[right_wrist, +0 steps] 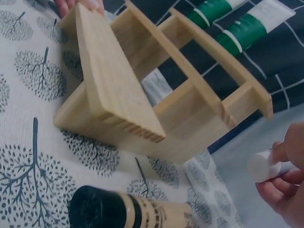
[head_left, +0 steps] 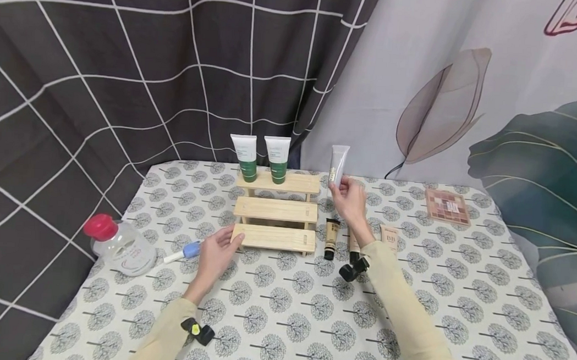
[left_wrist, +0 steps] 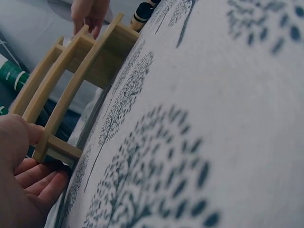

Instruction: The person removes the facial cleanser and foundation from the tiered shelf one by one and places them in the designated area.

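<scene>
A three-step wooden display rack [head_left: 277, 209] stands on the table. At the left end of its lowest step is my left hand [head_left: 218, 251], thumb on top and the other fingers curled below, as the left wrist view shows. My right hand [head_left: 350, 199] pinches a silvery squeeze tube [head_left: 338, 164] near its white cap [right_wrist: 264, 167], holding it upright, cap down, just right of the top step. Two green-and-white tubes [head_left: 246, 158] stand side by side on that top step. The middle and lowest steps are bare.
Below my right hand lie a gold tube with a black cap [head_left: 331, 239], a partly hidden tube [head_left: 354, 244] and a beige BB tube [head_left: 389, 237]. A palette [head_left: 448, 207] lies far right. On the left are a red-capped clear bottle [head_left: 130, 249] and a blue-and-white stick [head_left: 182, 252]. Curtains [head_left: 177, 57] hang behind.
</scene>
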{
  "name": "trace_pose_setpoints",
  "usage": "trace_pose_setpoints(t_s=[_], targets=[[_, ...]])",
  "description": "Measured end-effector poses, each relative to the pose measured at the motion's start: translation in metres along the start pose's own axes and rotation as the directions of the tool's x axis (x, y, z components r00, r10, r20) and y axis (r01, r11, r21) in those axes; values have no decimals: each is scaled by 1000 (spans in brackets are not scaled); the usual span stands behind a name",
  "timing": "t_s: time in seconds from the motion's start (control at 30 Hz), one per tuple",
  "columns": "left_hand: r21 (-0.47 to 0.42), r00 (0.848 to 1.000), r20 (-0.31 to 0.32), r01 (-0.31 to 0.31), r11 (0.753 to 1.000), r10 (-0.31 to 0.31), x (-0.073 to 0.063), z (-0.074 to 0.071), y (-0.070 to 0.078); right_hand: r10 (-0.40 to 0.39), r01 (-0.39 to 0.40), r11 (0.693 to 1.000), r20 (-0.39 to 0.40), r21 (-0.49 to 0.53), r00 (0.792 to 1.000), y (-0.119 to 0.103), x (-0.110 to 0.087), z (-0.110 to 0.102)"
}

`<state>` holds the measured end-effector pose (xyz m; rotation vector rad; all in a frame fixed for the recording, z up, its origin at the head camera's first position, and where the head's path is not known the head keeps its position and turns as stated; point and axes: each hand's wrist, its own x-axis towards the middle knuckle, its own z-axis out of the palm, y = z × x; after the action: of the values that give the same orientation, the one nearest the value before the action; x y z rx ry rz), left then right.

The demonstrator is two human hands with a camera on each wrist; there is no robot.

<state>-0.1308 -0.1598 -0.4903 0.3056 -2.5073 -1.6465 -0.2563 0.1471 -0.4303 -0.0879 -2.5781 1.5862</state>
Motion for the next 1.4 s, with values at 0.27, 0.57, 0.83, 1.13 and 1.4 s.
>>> trace_pose_setpoints(t_s=[0.27, 0.57, 0.83, 1.13, 1.4], targets=[[-3, 1000, -8, -11, 1000, 11, 0, 0, -2, 71, -68, 995, 46, -69, 996, 13, 1, 2], [-6, 1000, -8, -8, 1000, 8, -1, 0, -1, 188, -174, 977, 110, -124, 976, 23, 2, 3], [-9, 1000, -11, -9, 1000, 9, -1, 1, 0, 224, -198, 955, 100, -222, 969, 33, 6, 6], [-17, 1000, -3, -13, 1000, 13, 1, 2, -1, 271, -243, 944, 103, -226, 957, 35, 9, 4], [-13, 1000, -7, -11, 1000, 11, 0, 0, -2, 203, -167, 942, 99, -292, 974, 39, 11, 1]])
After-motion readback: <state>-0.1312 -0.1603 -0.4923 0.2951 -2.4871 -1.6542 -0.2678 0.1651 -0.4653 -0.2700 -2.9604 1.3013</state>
